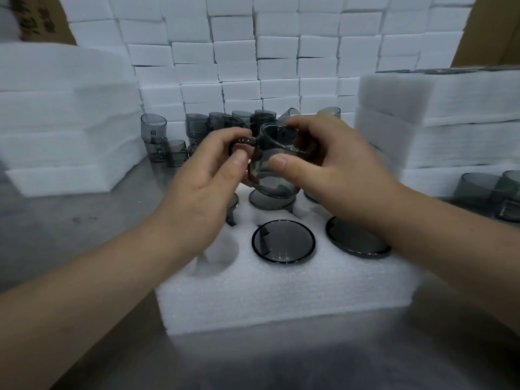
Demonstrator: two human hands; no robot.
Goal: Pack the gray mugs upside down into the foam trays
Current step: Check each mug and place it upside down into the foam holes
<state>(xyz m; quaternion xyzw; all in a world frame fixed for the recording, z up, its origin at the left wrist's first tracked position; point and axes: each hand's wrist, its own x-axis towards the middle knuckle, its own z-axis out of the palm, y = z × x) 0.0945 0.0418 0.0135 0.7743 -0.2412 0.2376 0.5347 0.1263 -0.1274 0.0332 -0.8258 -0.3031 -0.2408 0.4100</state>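
I see a far wall of white foam blocks [281, 66] behind the grey metal table [84, 220]. Near centre lies a white foam tray [281, 291], with upside-down gray mugs [282, 241] set in its pockets. Over the tray's far half, my left hand [208, 178] pinches the handle and my right hand [332, 164] grips the body of a translucent gray mug [270, 175], mouth up and tilted. Loose gray mugs [197, 125] cluster farther back.
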